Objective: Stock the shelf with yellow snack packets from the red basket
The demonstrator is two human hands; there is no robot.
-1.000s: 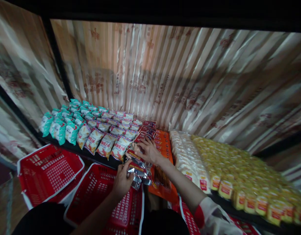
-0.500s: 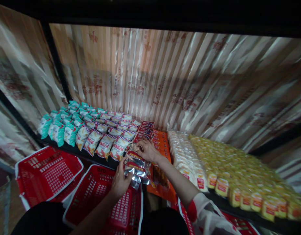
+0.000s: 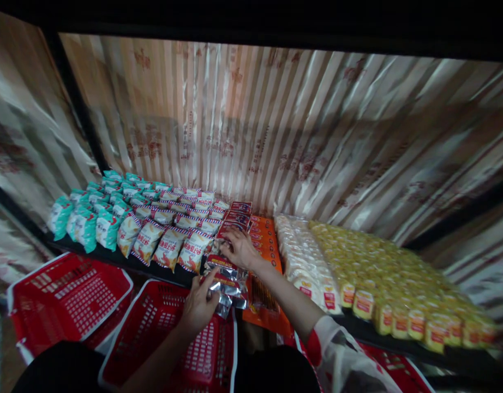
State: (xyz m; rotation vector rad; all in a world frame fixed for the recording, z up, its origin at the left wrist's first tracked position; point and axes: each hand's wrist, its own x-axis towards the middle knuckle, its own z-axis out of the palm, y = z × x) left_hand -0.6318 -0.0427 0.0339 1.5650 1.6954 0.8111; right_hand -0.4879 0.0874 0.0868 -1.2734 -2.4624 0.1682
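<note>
A column of overlapping dark red and silver snack packets point(image 3: 231, 285) lies on the shelf, its near silver ends jutting over the front edge. At its left side is my left hand point(image 3: 199, 307), index finger stretched onto a packet and thumb apart. Farther back, my right hand point(image 3: 241, 250) lies palm down over the packets with its fingers spread; the fingertips are partly hard to make out. Dark red packets point(image 3: 237, 215) continue behind it. Just right of the column, orange packets point(image 3: 267, 240) hang partly past the shelf edge under my right forearm.
White striped chip bags point(image 3: 168, 246) and teal bags point(image 3: 85, 229) stand in rows on the left. White-wrapped packs point(image 3: 294, 254) and yellow packs point(image 3: 382, 273) fill the right. Red baskets point(image 3: 155, 316) point(image 3: 71, 295) sit below the shelf. A dark beam point(image 3: 251, 27) runs overhead.
My left hand's index finger has straightened out over the packets. My right hand remains on them, shifted slightly back. The whole view has shifted a little.
</note>
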